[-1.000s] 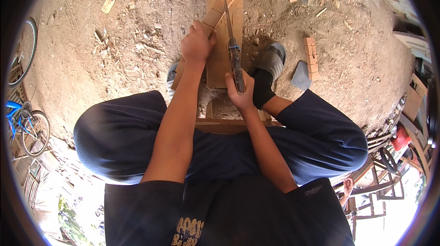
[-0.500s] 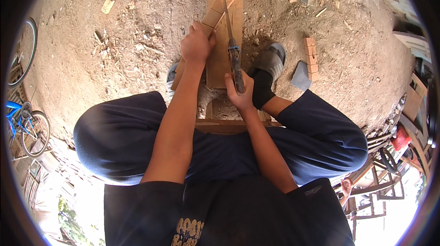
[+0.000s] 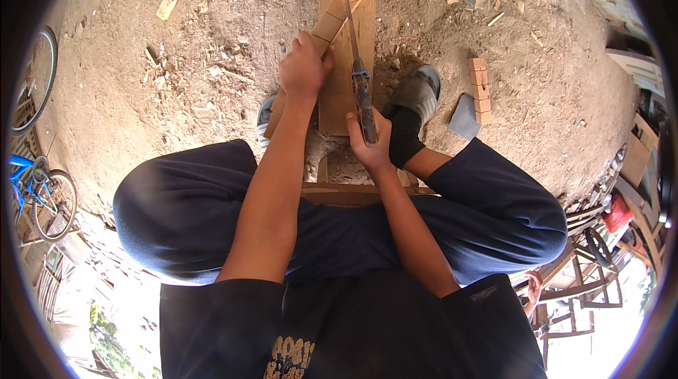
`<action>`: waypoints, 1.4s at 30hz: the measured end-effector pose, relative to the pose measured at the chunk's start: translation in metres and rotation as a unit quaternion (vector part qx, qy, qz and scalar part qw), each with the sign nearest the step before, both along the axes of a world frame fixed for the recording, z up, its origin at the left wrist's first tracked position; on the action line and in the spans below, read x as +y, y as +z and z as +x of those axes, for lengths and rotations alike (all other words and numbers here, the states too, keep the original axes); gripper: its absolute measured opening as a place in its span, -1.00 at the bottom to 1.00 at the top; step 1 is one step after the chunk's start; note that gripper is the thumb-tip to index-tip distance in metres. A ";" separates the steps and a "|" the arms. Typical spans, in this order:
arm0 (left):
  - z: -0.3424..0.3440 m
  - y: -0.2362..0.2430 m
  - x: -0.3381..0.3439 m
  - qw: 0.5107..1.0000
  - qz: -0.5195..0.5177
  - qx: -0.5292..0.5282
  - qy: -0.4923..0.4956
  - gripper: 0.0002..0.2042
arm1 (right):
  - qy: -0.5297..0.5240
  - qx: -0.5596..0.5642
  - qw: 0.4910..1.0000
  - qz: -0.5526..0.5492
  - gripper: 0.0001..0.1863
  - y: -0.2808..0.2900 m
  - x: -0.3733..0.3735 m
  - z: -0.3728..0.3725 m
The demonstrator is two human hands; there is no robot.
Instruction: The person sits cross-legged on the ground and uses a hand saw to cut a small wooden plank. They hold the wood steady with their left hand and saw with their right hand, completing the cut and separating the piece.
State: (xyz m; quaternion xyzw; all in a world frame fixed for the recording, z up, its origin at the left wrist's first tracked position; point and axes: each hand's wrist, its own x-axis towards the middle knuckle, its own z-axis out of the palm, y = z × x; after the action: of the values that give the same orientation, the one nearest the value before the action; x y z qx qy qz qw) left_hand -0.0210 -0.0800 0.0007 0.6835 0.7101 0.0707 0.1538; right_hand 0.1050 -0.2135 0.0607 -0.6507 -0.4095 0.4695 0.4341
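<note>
My left hand (image 3: 304, 68) is closed round a narrow wooden strip (image 3: 328, 26), which slants up and to the right and has lines or cuts across it at intervals. Under the strip lies a flat wooden board (image 3: 335, 112), pointing away from me between my feet. My right hand (image 3: 372, 144) grips the dark handle of a handsaw (image 3: 363, 96). Its thin blade runs away from me and crosses the strip beyond my left hand; how deep the teeth sit cannot be made out.
Right of my sandalled foot (image 3: 419, 93) stands a row of small wooden blocks (image 3: 480, 89) beside a dark grey flat piece (image 3: 464, 117). Wood scraps (image 3: 166, 8) litter the dirt floor. A blue bicycle (image 3: 42, 192) is at the left; another person's hand (image 3: 534, 286) shows at lower right.
Almost nothing differs. The handsaw seems to have shifted very slightly, while my left hand and the wooden strip stay in place.
</note>
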 end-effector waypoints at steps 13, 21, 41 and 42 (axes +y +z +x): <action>-0.001 -0.003 0.000 1.000 0.011 0.003 -0.007 -0.51 | 0.003 -0.003 1.000 0.005 -0.81 -0.001 0.000 0.000; 0.000 -0.002 0.000 1.000 0.010 0.006 -0.001 -0.50 | -0.001 0.004 1.000 -0.002 -0.79 -0.002 -0.001 -0.001; 0.001 -0.001 0.000 1.000 0.000 0.004 0.001 -0.50 | 0.002 -0.001 1.000 0.006 -0.81 0.003 0.002 -0.001; 0.001 -0.001 0.000 1.000 0.000 0.004 0.002 -0.50 | 0.001 -0.001 1.000 0.004 -0.81 0.004 0.002 -0.001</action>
State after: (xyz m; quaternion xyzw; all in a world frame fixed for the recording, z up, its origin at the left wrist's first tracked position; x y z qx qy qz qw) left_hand -0.0204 -0.0797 -0.0001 0.6827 0.7117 0.0688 0.1509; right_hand 0.1036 -0.2117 0.0645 -0.6488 -0.4125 0.4679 0.4357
